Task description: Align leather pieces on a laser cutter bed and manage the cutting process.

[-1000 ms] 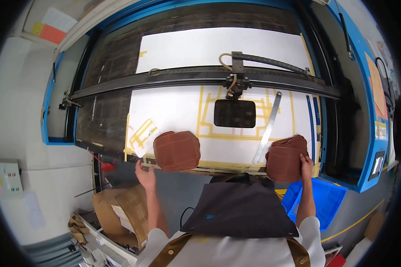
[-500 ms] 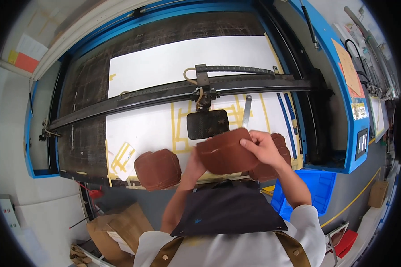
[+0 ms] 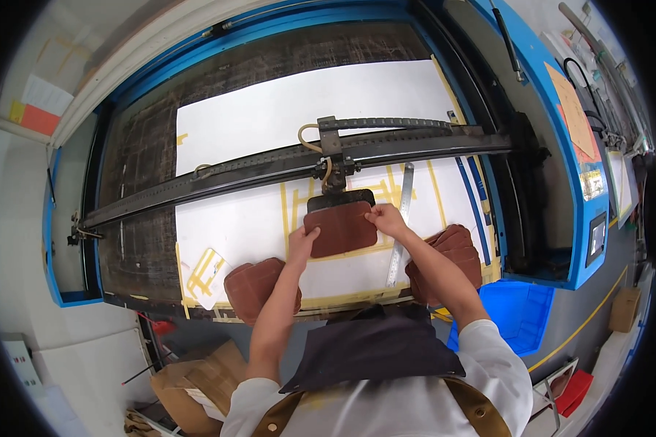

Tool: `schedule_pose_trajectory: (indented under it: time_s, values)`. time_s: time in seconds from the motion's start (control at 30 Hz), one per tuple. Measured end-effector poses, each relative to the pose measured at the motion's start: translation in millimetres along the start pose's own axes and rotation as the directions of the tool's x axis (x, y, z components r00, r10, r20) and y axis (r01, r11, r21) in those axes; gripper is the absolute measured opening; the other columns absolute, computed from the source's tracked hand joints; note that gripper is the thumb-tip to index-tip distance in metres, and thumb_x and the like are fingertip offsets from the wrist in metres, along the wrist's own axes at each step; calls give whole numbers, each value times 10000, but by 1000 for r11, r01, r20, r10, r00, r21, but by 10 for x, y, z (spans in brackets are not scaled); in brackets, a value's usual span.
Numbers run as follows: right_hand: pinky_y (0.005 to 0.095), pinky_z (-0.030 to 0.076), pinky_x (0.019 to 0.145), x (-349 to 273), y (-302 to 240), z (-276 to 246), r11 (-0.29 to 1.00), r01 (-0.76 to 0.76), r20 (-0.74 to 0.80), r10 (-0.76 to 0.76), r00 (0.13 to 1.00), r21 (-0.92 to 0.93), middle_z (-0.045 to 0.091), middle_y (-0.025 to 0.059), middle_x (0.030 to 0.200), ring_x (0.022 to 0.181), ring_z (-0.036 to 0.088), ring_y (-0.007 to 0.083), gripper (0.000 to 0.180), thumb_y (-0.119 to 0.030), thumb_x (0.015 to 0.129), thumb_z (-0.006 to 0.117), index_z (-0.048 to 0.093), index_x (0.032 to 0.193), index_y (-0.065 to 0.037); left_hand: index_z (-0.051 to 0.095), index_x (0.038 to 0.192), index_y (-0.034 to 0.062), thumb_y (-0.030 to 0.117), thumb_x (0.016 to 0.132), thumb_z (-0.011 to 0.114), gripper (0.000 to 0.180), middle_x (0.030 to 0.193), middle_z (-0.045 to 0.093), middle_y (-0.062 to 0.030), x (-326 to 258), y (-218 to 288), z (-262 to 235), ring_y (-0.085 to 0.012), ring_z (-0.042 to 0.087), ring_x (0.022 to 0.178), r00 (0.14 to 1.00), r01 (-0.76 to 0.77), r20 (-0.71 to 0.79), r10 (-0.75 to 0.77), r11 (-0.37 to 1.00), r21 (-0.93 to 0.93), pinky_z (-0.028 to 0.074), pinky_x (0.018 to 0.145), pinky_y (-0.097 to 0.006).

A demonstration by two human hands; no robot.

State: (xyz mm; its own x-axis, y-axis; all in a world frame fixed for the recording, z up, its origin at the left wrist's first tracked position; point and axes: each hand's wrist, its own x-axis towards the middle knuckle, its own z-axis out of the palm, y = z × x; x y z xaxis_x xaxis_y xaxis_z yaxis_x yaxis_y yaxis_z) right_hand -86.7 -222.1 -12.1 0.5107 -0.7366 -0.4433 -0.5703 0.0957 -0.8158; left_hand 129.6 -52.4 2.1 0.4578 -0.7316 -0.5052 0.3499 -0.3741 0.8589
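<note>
A reddish-brown leather panel (image 3: 341, 231) with rounded corners is held flat between my two hands. My left hand (image 3: 301, 244) pinches its left edge, thumb on top. At its upper right corner, my right hand (image 3: 388, 220) grips it between thumb and fingers. The panel's far edge overlaps a black rectangular pad (image 3: 341, 197) lying under the machine head (image 3: 334, 175). One stack of similar brown panels (image 3: 259, 285) sits beside my left forearm. Another stack (image 3: 448, 258) lies by my right forearm, which partly covers it.
A dark gantry beam (image 3: 226, 184) crosses the blue-framed machine bed above white sheeting (image 3: 284, 95) marked with yellow tape. A steel ruler (image 3: 399, 240) lies right of the panel. A taped white template (image 3: 208, 277) is at front left. A blue bin (image 3: 514, 313) stands below the bed's right front.
The leather panel has gone from tilted and raised near me to flat, moved left and away over the black pad. Both hands moved with it, uncovering the ruler's near part.
</note>
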Motion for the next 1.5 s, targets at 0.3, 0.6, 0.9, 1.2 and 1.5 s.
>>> schedule_pose_trajectory:
  time_s: [0.3,0.6,0.9,1.2,1.5]
  values:
    - [342,518,588,293,-131,48,972,121,-157,-154,976,-204,676,121,666,584,670,216,256,-254,855,701,668,799,-6,613,778,-7,172,844,719,218,697,620,-48,606,-67,-110,-114,530,641,971,-151,-118,208,917,369,438,609,-311]
    - [321,521,557,271,-57,46,972,124,-201,-164,966,-198,666,110,637,514,657,204,229,-231,885,673,659,809,-15,668,900,-10,120,861,693,138,821,688,-50,549,-5,-41,-102,614,745,981,-99,-123,152,928,358,484,688,-268]
    - [322,528,568,230,-188,-20,984,78,-183,-107,977,-162,671,107,647,527,669,194,215,-212,880,678,650,828,-5,638,1131,38,108,763,768,396,875,705,-96,482,86,28,-201,671,765,950,-173,-133,284,827,536,528,722,-329]
    - [296,536,578,177,-54,10,988,66,-189,-92,978,-141,660,68,703,564,681,175,169,-105,818,712,649,936,-3,584,1257,104,85,725,793,572,823,670,-70,349,228,87,-212,663,757,954,-110,-139,266,741,663,535,723,-348]
    - [296,536,577,118,-22,67,995,62,-205,-77,976,-79,661,61,736,585,686,174,192,-39,802,697,646,983,-2,633,1196,102,125,728,802,498,772,669,-39,354,164,-6,-189,659,722,953,-91,-152,262,727,680,528,700,-336]
